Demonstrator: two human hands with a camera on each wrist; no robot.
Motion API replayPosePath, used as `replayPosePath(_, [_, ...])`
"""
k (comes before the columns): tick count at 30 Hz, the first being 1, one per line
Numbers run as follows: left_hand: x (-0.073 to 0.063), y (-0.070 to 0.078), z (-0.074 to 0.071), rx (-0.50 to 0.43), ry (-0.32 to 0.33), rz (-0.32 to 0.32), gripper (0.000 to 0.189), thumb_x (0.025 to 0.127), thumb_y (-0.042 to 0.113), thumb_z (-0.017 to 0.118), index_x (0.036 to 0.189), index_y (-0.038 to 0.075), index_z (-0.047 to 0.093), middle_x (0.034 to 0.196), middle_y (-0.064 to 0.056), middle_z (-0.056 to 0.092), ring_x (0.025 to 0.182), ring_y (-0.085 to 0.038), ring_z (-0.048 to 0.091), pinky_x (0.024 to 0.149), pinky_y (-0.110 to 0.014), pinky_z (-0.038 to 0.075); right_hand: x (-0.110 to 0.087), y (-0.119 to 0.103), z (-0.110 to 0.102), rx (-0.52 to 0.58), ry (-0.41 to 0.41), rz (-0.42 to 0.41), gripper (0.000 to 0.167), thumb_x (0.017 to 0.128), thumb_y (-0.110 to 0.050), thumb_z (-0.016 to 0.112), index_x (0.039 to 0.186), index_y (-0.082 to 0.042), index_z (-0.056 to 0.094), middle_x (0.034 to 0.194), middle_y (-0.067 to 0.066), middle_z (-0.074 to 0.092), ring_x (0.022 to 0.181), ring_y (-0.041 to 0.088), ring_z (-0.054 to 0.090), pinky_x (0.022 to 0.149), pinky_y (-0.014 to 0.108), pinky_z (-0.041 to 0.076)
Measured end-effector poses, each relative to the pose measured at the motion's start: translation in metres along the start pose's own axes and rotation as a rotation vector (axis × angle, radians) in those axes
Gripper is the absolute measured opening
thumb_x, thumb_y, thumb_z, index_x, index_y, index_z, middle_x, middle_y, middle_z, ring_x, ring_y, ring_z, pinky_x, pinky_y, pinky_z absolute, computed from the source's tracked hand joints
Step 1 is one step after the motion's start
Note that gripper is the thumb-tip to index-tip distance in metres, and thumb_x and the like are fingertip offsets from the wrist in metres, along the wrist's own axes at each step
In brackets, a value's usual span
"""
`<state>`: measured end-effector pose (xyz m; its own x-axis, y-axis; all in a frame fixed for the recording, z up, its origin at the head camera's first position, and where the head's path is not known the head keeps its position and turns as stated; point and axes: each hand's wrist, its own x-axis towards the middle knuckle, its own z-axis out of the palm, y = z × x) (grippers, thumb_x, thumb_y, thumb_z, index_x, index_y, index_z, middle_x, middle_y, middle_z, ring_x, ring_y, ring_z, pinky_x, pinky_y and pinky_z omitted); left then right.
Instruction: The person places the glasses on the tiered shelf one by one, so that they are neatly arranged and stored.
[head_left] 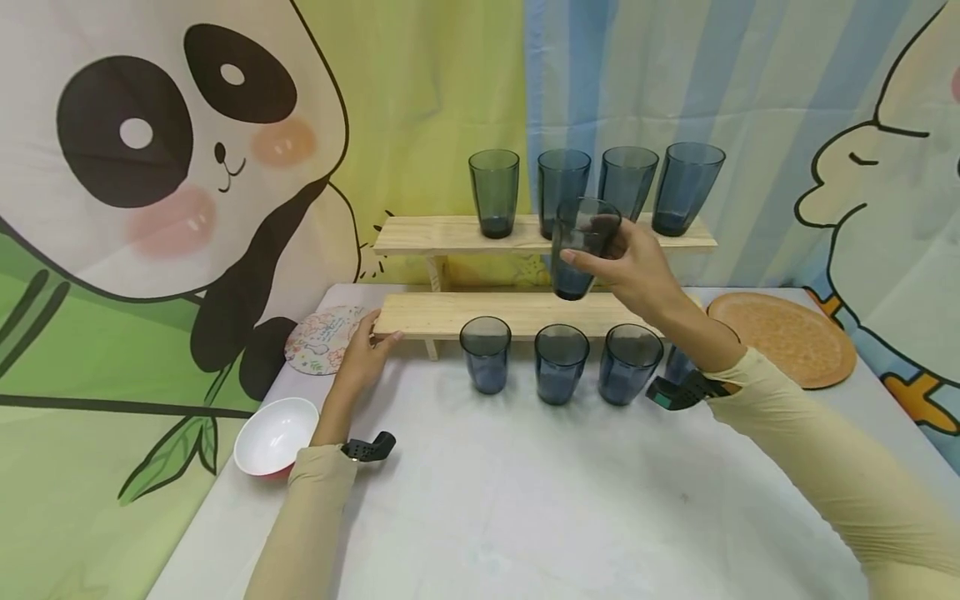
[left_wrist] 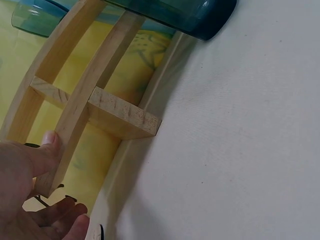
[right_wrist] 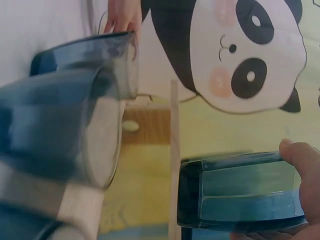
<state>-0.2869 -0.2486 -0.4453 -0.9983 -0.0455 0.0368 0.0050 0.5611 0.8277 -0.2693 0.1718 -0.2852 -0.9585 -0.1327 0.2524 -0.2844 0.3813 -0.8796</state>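
Observation:
My right hand point(head_left: 643, 268) grips a blue-grey drinking glass point(head_left: 576, 271), thumb on the near side and the fingers partly hidden behind it. The glass is upright, slightly tilted, in front of the two-tier wooden shelf's upper board point(head_left: 427, 235) and overlaps the lower board point(head_left: 480, 315) at its base. The right wrist view shows the same held glass point(right_wrist: 245, 192) from the side. At the lower board's left end, my left hand point(head_left: 363, 360) holds the wood, its thumb point(left_wrist: 49, 139) on the edge and the other fingers below.
Several glasses point(head_left: 494, 196) stand on the upper board. More glasses point(head_left: 561, 367) are in a row on the white table before the shelf, one partly behind the right wrist. A white bowl point(head_left: 277, 433) and a floral round mat point(head_left: 324, 340) lie left, a brown round board point(head_left: 783, 337) right.

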Motion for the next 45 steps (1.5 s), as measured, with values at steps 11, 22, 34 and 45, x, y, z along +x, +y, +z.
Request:
replayPosePath(11, [-0.002, 0.000, 0.002, -0.002, 0.016, 0.009, 0.075, 0.109, 0.035, 0.059, 0.168, 0.008, 0.021, 0.168, -0.026, 0.032, 0.149, -0.048, 0.041, 0.123, -0.060, 0.036, 0.050, -0.046, 0.079, 0.000, -0.076, -0.071, 0.051, 0.093, -0.038, 0.083, 0.128, -0.009, 0.060, 0.112, 0.008, 0.063, 0.099, 0.023, 0.060, 0.083, 0.037, 0.052])
replayPosePath(22, [-0.001, -0.002, 0.004, -0.005, 0.028, 0.011, 0.074, 0.109, 0.032, 0.060, 0.167, 0.006, 0.022, 0.167, -0.027, 0.033, 0.148, -0.047, 0.043, 0.122, -0.061, 0.037, 0.101, -0.067, 0.138, -0.082, -0.074, -0.071, 0.067, 0.092, -0.050, 0.081, 0.137, -0.008, 0.055, 0.128, 0.008, 0.062, 0.114, 0.022, 0.059, 0.090, 0.035, 0.053])
replayPosePath(34, [0.001, 0.000, 0.005, -0.015, 0.027, 0.017, 0.076, 0.108, 0.032, 0.061, 0.167, 0.006, 0.021, 0.164, -0.028, 0.037, 0.146, -0.046, 0.046, 0.121, -0.059, 0.039, 0.140, -0.071, 0.167, -0.077, -0.051, 0.047, 0.087, 0.093, -0.053, 0.078, 0.157, -0.008, 0.041, 0.155, 0.012, 0.051, 0.138, 0.024, 0.052, 0.109, 0.036, 0.051])
replayPosePath(45, [0.001, 0.000, 0.001, -0.007, 0.043, 0.011, 0.075, 0.108, 0.033, 0.062, 0.167, 0.008, 0.023, 0.166, -0.026, 0.036, 0.148, -0.047, 0.043, 0.121, -0.062, 0.037, 0.163, -0.071, 0.181, -0.040, 0.010, 0.071, 0.093, 0.095, -0.050, 0.077, 0.164, -0.008, 0.031, 0.159, 0.009, 0.048, 0.145, 0.024, 0.048, 0.115, 0.035, 0.048])
